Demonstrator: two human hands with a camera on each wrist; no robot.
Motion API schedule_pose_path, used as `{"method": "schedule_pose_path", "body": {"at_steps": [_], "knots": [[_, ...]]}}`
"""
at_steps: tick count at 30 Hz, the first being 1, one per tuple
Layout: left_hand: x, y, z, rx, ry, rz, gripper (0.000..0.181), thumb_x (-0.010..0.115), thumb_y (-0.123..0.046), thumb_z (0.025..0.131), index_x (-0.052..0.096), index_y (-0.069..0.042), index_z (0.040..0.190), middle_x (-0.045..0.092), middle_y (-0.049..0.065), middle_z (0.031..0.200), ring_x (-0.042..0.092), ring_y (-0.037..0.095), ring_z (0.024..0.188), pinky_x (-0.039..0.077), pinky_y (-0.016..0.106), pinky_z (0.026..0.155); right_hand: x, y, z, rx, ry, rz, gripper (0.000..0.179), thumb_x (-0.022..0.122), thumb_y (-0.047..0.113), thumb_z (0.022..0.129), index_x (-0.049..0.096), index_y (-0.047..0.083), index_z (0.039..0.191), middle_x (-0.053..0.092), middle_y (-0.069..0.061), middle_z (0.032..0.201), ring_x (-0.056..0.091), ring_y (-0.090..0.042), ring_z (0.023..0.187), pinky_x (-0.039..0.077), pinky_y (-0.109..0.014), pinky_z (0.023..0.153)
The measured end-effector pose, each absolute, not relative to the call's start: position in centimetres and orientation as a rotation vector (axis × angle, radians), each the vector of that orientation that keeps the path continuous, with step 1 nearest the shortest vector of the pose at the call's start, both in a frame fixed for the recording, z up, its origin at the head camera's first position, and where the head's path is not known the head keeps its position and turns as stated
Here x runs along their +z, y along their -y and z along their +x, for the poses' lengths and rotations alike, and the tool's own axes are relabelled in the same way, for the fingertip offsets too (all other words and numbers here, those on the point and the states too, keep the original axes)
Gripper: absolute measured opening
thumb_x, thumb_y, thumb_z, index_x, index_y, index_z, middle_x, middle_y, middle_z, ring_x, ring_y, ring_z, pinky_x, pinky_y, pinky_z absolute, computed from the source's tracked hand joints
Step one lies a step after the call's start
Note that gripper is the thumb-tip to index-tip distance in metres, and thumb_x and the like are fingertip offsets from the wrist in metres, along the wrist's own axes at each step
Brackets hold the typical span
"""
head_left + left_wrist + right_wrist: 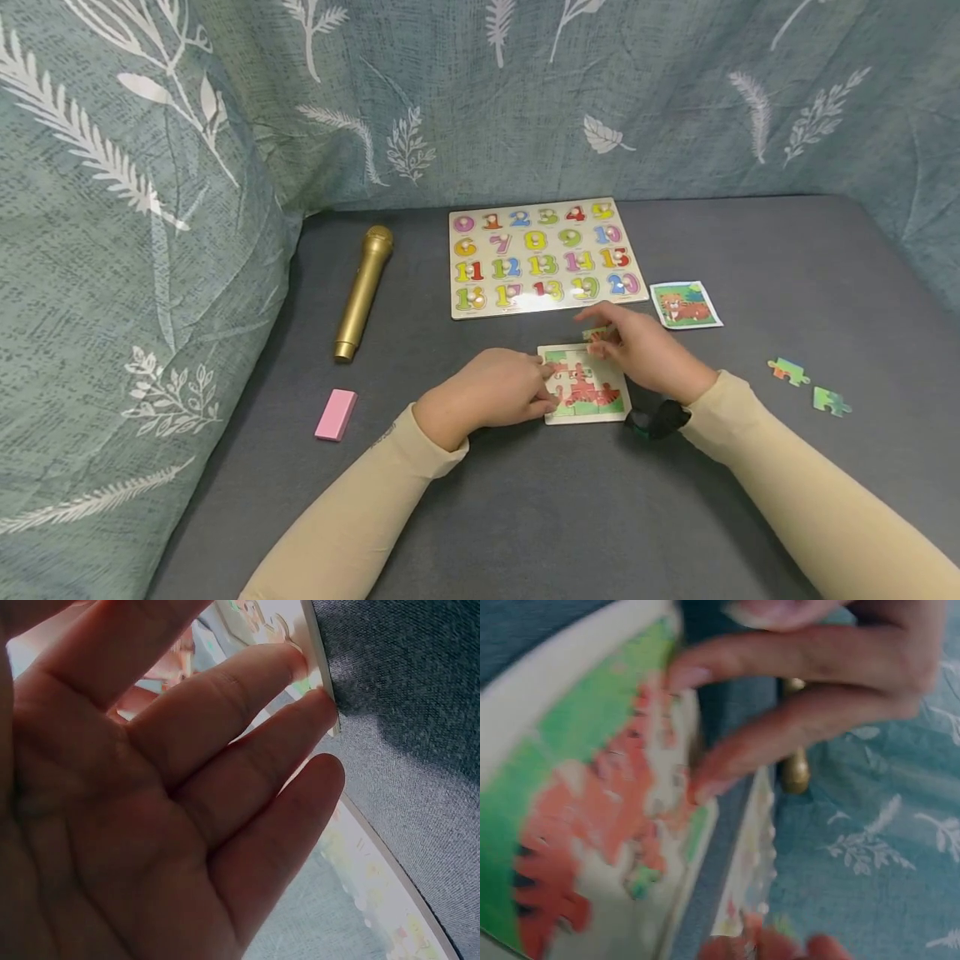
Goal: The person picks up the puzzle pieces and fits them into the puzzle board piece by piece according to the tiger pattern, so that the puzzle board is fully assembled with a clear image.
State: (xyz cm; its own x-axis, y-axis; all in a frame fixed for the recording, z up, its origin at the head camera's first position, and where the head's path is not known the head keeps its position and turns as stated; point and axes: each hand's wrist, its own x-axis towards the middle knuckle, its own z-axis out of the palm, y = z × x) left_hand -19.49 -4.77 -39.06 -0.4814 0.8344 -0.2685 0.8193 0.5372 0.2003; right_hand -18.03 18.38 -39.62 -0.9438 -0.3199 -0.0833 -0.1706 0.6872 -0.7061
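"Jigsaw tray (587,419): why's the left hand (491,390) there?"
"Extended fingers touch its left side, presumably steadying it on the grey table (480,517)."
"Right hand (647,348)?"
"Pinching a jigsaw piece (593,335) near the far edge, likely for control."

Red-orange and green colour the cream-framed puzzle (588,387), alongside green-and-orange pieces (788,372). The white-edged card (684,307) shows brown-orange on green; multicoloured numerals (535,241) dot the pale board (552,240). The microphone (363,293) is gold, the block (336,415) pink, the sleeves (352,508) beige, the counter (525,517) dark grey. White leaf prints (761,117) pattern the blue-green cloth (675,167).
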Motion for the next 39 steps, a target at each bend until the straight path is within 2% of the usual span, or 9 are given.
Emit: {"method": "schedule_pose_path", "body": {"at_steps": [2, 5, 9, 16, 23, 27, 31, 34, 39], "knots": [[-39.0, 5.0, -19.5, 0.078, -2.438, 1.362, 0.027, 0.065, -0.037, 0.106, 0.084, -0.02, 0.116, 0.064, 0.003, 0.144, 0.065, 0.018, 0.124, 0.054, 0.035, 0.098, -39.9, -18.1, -17.9, -1.121, -2.71, -0.355, 0.025, 0.067, -0.005, 0.099, 0.065, -0.001, 0.124, 0.073, -0.014, 0.112, 0.071, -0.025, 0.097, 0.057, -0.041, 0.08], [-38.9, 5.4, -19.6, 0.114, -2.396, 1.331, 0.024, 0.068, -0.035, 0.105, 0.082, -0.023, 0.12, 0.057, 0.004, 0.152, 0.06, 0.019, 0.132, 0.052, 0.036, 0.101, -40.5, -17.9, -17.7, -1.186, -2.672, -0.314, 0.017, 0.072, -0.006, 0.095, 0.071, 0.0, 0.111, 0.075, -0.006, 0.094, 0.071, -0.02, 0.083, 0.057, -0.034, 0.072], [-38.9, 6.2, -20.1, 0.177, -2.309, 1.299, 0.029, 0.07, -0.032, 0.104, 0.076, -0.025, 0.131, 0.046, 0.007, 0.16, 0.049, 0.021, 0.143, 0.049, 0.039, 0.106, -41.4, -17.5, -17.8, -1.243, -2.615, -0.446, 0.017, 0.078, -0.001, 0.093, 0.081, 0.004, 0.109, 0.072, 0.002, 0.089, 0.064, -0.015, 0.072, 0.052, -0.028, 0.063], [-38.8, 6.9, -20.5, 0.227, -2.23, 1.272, 0.036, 0.07, -0.029, 0.104, 0.07, -0.026, 0.14, 0.032, 0.012, 0.168, 0.033, 0.025, 0.154, 0.042, 0.042, 0.114, -41.7, -16.1, -17.7, -1.102, -2.726, -0.661, 0.024, 0.082, 0.0, 0.089, 0.08, 0.007, 0.113, 0.073, 0.003, 0.093, 0.065, -0.01, 0.081, 0.055, -0.031, 0.073], [-38.6, 6.9, -20.5, 0.197, -2.23, 1.284, 0.036, 0.069, -0.029, 0.104, 0.07, -0.026, 0.139, 0.036, 0.011, 0.166, 0.039, 0.024, 0.15, 0.046, 0.041, 0.109, -41.6, -16.4, -17.7, -1.14, -2.69, -0.624, 0.018, 0.077, -0.003, 0.093, 0.083, 0.009, 0.106, 0.077, 0.0, 0.099, 0.062, -0.012, 0.076, 0.052, -0.029, 0.066], [-38.6, 6.8, -20.5, 0.191, -2.231, 1.29, 0.036, 0.069, -0.03, 0.104, 0.07, -0.027, 0.14, 0.036, 0.01, 0.166, 0.038, 0.024, 0.15, 0.047, 0.04, 0.108, -42.0, -16.1, -17.3, -1.044, -2.791, -0.754, 0.019, 0.08, -0.003, 0.09, 0.083, 0.009, 0.104, 0.075, 0.001, 0.099, 0.067, -0.013, 0.082, 0.056, -0.031, 0.072], [-38.6, 6.6, -20.4, 0.185, -2.231, 1.314, 0.036, 0.069, -0.03, 0.104, 0.07, -0.026, 0.14, 0.038, 0.011, 0.165, 0.041, 0.025, 0.148, 0.048, 0.04, 0.107, -41.9, -15.9, -15.6, -0.784, -2.958, -1.003, 0.02, 0.085, -0.004, 0.084, 0.082, 0.008, 0.101, 0.074, 0.0, 0.1, 0.07, -0.018, 0.093, 0.058, -0.037, 0.083], [-38.6, 6.4, -20.4, 0.157, -2.239, 1.331, 0.036, 0.07, -0.031, 0.103, 0.071, -0.027, 0.139, 0.039, 0.011, 0.165, 0.041, 0.024, 0.149, 0.047, 0.041, 0.108, -41.8, -15.8, -14.0, -0.497, -3.022, -1.133, 0.023, 0.087, -0.001, 0.083, 0.082, 0.008, 0.104, 0.073, -0.002, 0.103, 0.068, -0.021, 0.095, 0.058, -0.038, 0.084], [-38.5, 6.3, -20.4, 0.132, -2.242, 1.344, 0.036, 0.07, -0.032, 0.103, 0.071, -0.028, 0.139, 0.039, 0.01, 0.165, 0.041, 0.024, 0.149, 0.047, 0.041, 0.108, -41.9, -15.5, -12.4, -0.163, -3.078, -1.099, 0.029, 0.086, 0.004, 0.086, 0.08, 0.007, 0.114, 0.072, -0.004, 0.115, 0.065, -0.024, 0.102, 0.055, -0.039, 0.084]]}}
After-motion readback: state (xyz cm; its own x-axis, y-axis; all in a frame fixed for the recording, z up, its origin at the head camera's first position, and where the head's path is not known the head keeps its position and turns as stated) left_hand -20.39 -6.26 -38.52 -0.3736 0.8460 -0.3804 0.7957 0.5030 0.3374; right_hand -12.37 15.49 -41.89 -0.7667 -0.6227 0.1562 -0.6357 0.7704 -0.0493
